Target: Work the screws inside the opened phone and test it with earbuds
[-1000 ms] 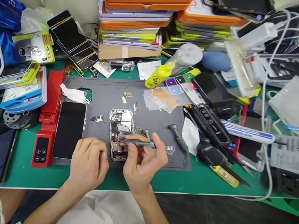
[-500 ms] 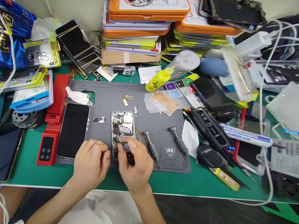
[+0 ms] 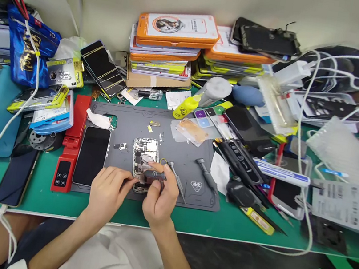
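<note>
An opened phone (image 3: 148, 148) lies on the grey mat (image 3: 180, 128), its circuit board and inner parts bare. My right hand (image 3: 161, 197) is closed around a dark-handled screwdriver (image 3: 154, 174), held nearly level over the phone's lower half. At the phone's lower left edge, my left hand (image 3: 108, 189) has thumb and forefinger pinched together; whatever is between them is too small to make out. A second screwdriver (image 3: 175, 181) lies just right of the phone, another (image 3: 206, 174) farther right. Small metal parts (image 3: 122, 146) rest left of the phone. A black phone screen (image 3: 92, 155) lies beside my left hand.
A red clamp-like device (image 3: 68, 149) borders the mat's left side. Stacked orange boxes (image 3: 178, 28) stand at the back, near a yellow bottle (image 3: 186, 106). Black tools (image 3: 239, 159) and a marker pen (image 3: 281, 172) crowd the right. A white cable (image 3: 305, 108) loops over the bench.
My left hand has moved from beside the phone to its lower edge, fingers now pinching there. The screwdriver in my right hand has tipped to nearly level. The camera view has shifted.
</note>
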The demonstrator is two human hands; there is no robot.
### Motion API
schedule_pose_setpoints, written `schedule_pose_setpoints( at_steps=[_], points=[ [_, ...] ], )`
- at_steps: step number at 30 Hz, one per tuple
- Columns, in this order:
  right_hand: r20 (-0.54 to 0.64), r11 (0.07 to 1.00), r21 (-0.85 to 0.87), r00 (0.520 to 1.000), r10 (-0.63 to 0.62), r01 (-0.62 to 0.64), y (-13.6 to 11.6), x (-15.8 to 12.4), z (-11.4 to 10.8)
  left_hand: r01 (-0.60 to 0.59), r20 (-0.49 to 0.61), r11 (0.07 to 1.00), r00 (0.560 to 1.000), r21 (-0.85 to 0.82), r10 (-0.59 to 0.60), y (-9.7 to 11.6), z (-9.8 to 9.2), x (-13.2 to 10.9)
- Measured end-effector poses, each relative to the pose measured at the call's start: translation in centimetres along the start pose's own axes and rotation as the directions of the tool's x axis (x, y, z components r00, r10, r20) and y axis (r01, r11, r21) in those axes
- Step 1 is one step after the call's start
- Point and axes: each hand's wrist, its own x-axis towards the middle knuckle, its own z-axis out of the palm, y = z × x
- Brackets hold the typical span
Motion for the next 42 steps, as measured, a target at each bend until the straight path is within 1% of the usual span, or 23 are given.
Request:
schedule_pose_setpoints(
  at_steps=[3,5,8,10,15,20,24,27,31,37,42],
  points=[
    [-0.023,0.998,0.038,0.998,0.059,-0.058,-0.2,-0.1,0.1,0.005,0.007,1.0,1.0,0.006,-0.005,0.0,-0.1,0.1],
    [-0.034,0.989,0.072,0.991,0.132,-0.129,-0.4,-0.1,0.2,0.006,-0.002,1.0,1.0,0.023,-0.006,0.0,0.0,0.1],
    [-0.033,0.956,0.158,0.966,0.257,-0.249,-0.8,0.0,0.2,0.014,-0.013,0.998,1.0,0.057,-0.013,-0.1,0.3,0.2],
    [-0.017,0.927,0.217,0.949,0.316,-0.305,-1.0,0.1,0.0,0.015,-0.012,0.997,1.0,0.078,-0.015,0.0,0.4,0.1],
    [0.05,0.881,0.311,0.932,0.358,-0.355,-1.2,0.2,-0.3,0.016,-0.01,0.991,1.0,0.13,-0.015,0.7,0.5,0.0],
    [0.009,0.843,0.346,0.9,0.436,-0.412,-1.4,-0.2,-0.7,0.058,-0.023,0.98,0.998,0.193,-0.055,1.5,0.4,0.1],
    [0.028,0.816,0.353,0.877,0.48,-0.458,-1.3,-0.9,-0.9,0.09,-0.02,0.967,0.996,0.237,-0.088,2.1,0.2,0.1],
    [0.062,0.803,0.351,0.867,0.494,-0.482,-1.1,-1.4,-1.0,0.07,0.012,0.96,0.997,0.271,-0.077,2.5,0.1,0.0],
    [0.108,0.775,0.368,0.852,0.512,-0.513,-1.1,-1.5,-1.3,0.019,0.086,0.948,0.995,0.316,-0.049,2.7,-0.4,0.1],
    [0.13,0.731,0.411,0.829,0.544,-0.544,-1.4,-1.4,-1.6,-0.029,0.173,0.928,0.984,0.373,-0.039,3.0,-0.9,0.5],
    [0.127,0.686,0.458,0.806,0.579,-0.565,-1.6,-1.5,-1.5,-0.061,0.247,0.925,0.968,0.376,-0.037,2.8,-0.9,1.0]
  ],
)
